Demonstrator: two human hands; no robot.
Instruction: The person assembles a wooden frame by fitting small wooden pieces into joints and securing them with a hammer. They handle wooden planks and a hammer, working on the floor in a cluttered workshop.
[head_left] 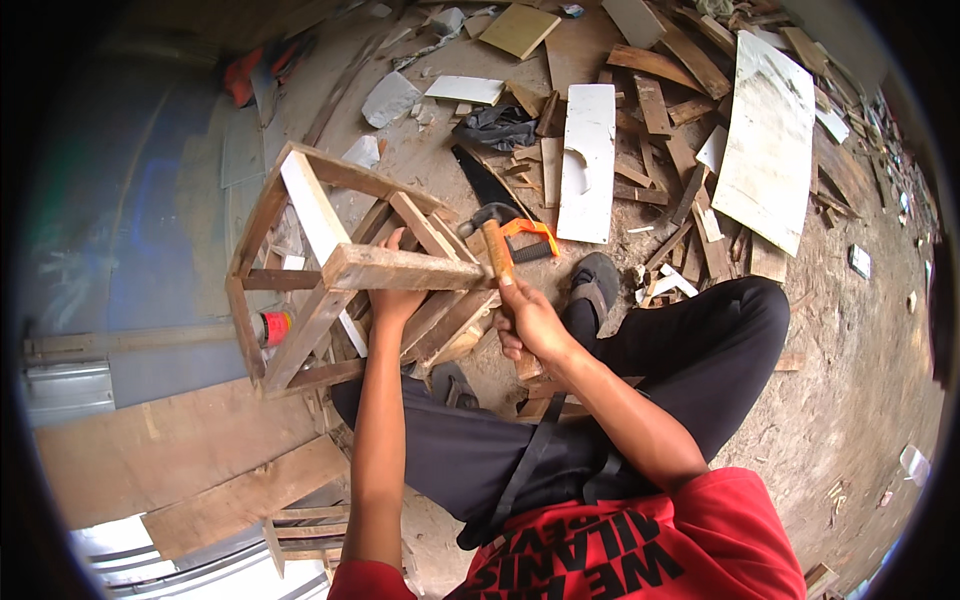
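My right hand (532, 322) is wrapped round the wooden handle of a hammer (498, 252). The hammer's dark metal head points away from me, beside one end of a rail on a wooden frame (405, 268). This frame is built of brown slats plus a white one, and leans in front of me at the left. My left hand (396, 303) reaches inside it and grips it; the rail crosses in front and hides part of the fingers. On the ground just past the hammer lies a handsaw (535, 240) with an orange and black handle.
Wood scraps (650, 105) are heaped at the far right, with a white board having a cutout (588, 190) and a large white panel (768, 140). A red roll-like item (272, 327) shows behind the frame. Plywood sheets (180, 450) lie at the left. My sandalled foot (595, 285) is near the saw.
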